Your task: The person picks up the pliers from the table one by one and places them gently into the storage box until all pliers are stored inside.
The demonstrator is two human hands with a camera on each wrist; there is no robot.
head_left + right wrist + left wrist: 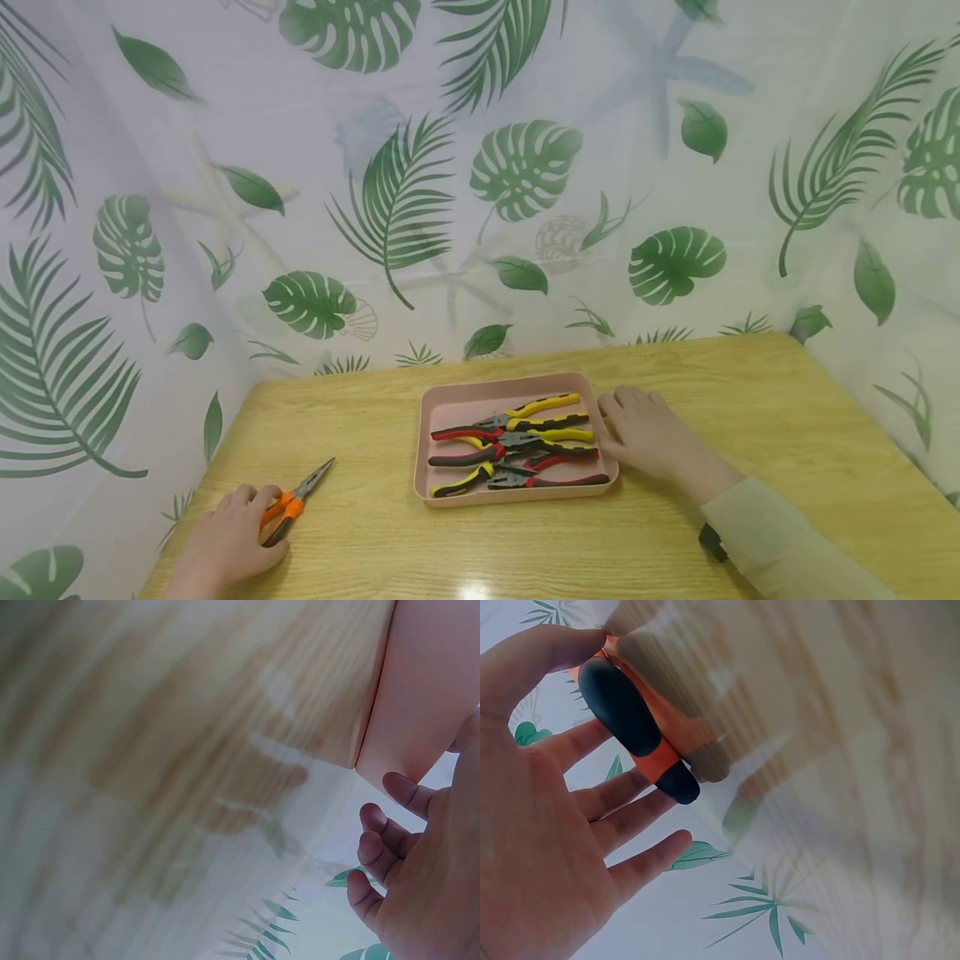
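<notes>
My left hand (232,533) holds long-nose pliers (297,505) with orange and black handles at the left of the table. Their metal nose points away and to the right. In the left wrist view, the thumb is on one handle (619,705) and the fingers reach behind it. At the right end of a pink tray (417,467) is my right hand (648,433), touching the tray's side. The right wrist view has its fingers (405,791) loosely bent beside the tray wall (412,697). Several pliers (517,440) with yellow-black or red-black handles lie jumbled in the tray.
The wood-grain table (360,417) has a shiny surface. Behind it and along both sides hangs a white leaf-patterned sheet (442,225). A black band (712,542) shows at the right sleeve's cuff.
</notes>
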